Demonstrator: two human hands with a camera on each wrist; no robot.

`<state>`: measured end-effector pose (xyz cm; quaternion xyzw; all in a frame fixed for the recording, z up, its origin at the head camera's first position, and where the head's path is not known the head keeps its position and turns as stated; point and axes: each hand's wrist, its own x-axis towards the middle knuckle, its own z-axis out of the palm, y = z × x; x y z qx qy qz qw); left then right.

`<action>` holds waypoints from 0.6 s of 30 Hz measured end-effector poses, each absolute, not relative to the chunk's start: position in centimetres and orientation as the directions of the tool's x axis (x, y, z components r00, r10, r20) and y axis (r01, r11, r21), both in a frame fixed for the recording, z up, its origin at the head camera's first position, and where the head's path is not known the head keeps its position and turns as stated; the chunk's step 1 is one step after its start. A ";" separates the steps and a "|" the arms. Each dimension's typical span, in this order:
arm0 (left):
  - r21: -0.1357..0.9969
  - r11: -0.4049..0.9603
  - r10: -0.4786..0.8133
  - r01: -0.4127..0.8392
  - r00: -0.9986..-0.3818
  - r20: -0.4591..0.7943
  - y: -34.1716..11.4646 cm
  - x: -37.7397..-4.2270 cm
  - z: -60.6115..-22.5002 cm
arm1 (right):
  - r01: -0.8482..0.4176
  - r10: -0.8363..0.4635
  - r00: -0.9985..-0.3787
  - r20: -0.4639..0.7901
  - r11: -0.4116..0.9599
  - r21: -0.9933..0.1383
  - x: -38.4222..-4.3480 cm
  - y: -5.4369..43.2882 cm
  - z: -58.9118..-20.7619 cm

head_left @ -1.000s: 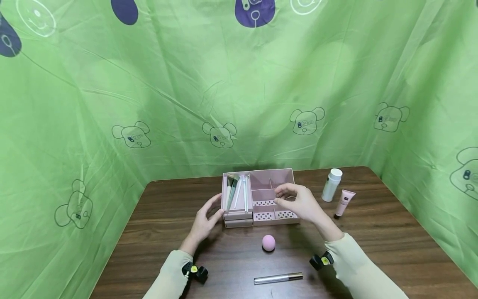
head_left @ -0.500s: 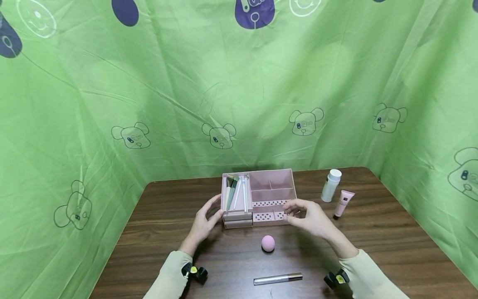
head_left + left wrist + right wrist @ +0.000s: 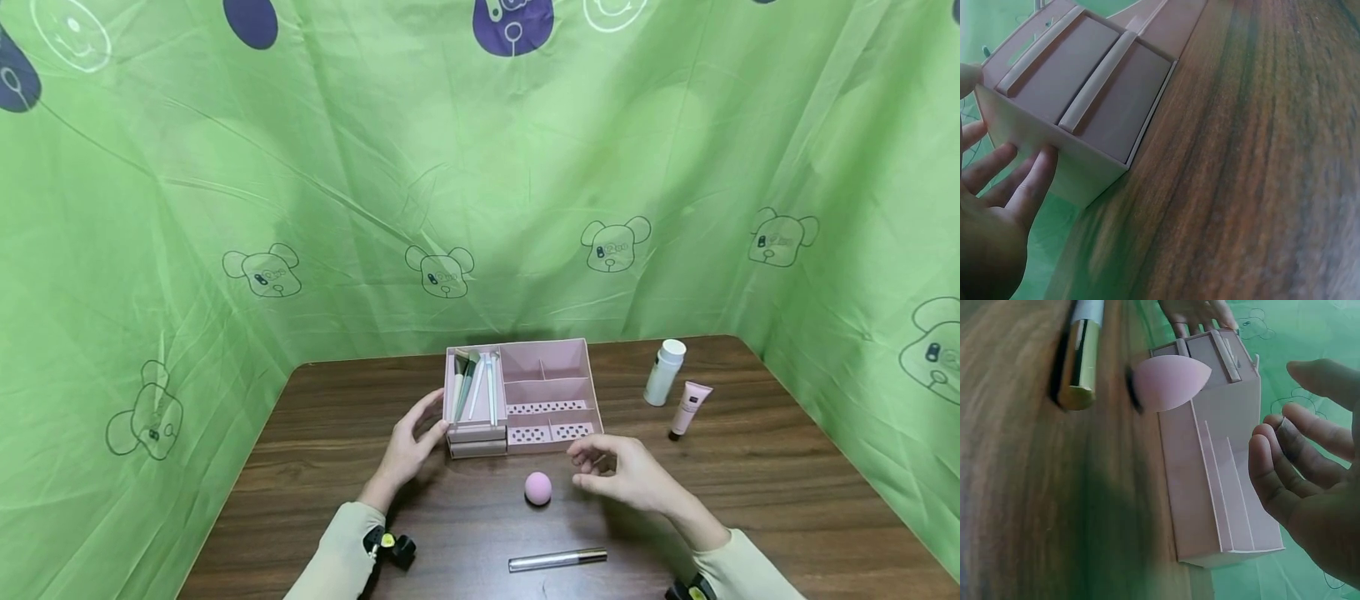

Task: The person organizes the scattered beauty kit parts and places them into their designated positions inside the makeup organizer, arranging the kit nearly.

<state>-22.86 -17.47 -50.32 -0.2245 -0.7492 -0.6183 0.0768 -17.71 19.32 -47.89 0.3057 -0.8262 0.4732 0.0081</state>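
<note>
A pink desk organizer (image 3: pixel 551 389) with makeup brushes (image 3: pixel 477 387) in its left section stands at the table's back. My left hand (image 3: pixel 407 446) touches its left side; the left wrist view has extended fingers (image 3: pixel 1040 181) against the wall and the thumb at the upper edge. My right hand (image 3: pixel 626 473) hangs above the table before the organizer's right front corner, its fingers loosely bent with nothing between them. Left of it lies a pink makeup sponge (image 3: pixel 537 489), egg-shaped in the right wrist view. A silver tube (image 3: pixel 558 560) with a gold-toned end lies nearer me.
A white bottle (image 3: pixel 664 372) and a pink squeeze tube (image 3: pixel 689 410) stand right of the organizer on the wooden table (image 3: pixel 337 417). Two drawers with bar handles (image 3: pixel 1097 81) form the organizer's left front. Green printed cloth (image 3: pixel 480 167) hangs behind and at both sides.
My right hand has drawn back from over the organizer's compartments toward me, to the space in front of it, right of the sponge. The left hand stays at the organizer's side.
</note>
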 end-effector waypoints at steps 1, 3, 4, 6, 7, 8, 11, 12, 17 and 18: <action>0.893 0.131 0.243 0.430 -0.887 0.392 -17.5 -22.8 -50.2 | -0.513 -0.505 -0.810 0.299 0.363 -0.778 -17.6 19.4 -48.0; 0.894 0.130 0.247 0.430 -0.887 0.390 -17.4 -22.8 -50.1 | -0.513 -0.519 -0.804 0.290 0.359 -0.780 -17.4 19.4 -48.2; 0.896 0.128 0.248 0.425 -0.888 0.386 -17.4 -22.8 -50.1 | -0.513 -0.526 -0.801 0.285 0.359 -0.780 -17.3 19.5 -48.3; 0.901 0.119 0.249 0.418 -0.891 0.380 -17.3 -22.7 -50.0 | -0.517 -0.542 -0.793 0.279 0.357 -0.778 -17.2 19.5 -48.5; 0.901 0.119 0.249 0.417 -0.891 0.380 -17.3 -22.7 -49.9 | -0.520 -0.548 -0.789 0.278 0.354 -0.777 -17.1 19.6 -48.5; 0.901 0.119 0.250 0.416 -0.891 0.378 -17.3 -22.7 -49.9 | -0.524 -0.554 -0.784 0.280 0.351 -0.776 -16.9 19.6 -48.6; 0.903 0.121 0.248 0.412 -0.894 0.374 -17.3 -22.7 -49.9 | -0.543 -0.565 -0.771 0.295 0.341 -0.767 -16.6 19.6 -48.9; 0.904 0.123 0.246 0.410 -0.895 0.373 -17.3 -22.7 -50.0 | -0.550 -0.567 -0.767 0.301 0.337 -0.764 -16.5 19.6 -49.0; 0.897 0.129 0.244 0.422 -0.891 0.384 -17.4 -22.8 -50.0 | -0.583 -0.581 -0.744 0.330 0.322 -0.746 -16.0 19.5 -49.4; 0.894 0.132 0.245 0.428 -0.888 0.388 -17.4 -22.8 -50.0 | -0.587 -0.587 -0.738 0.332 0.317 -0.745 -15.9 19.5 -49.5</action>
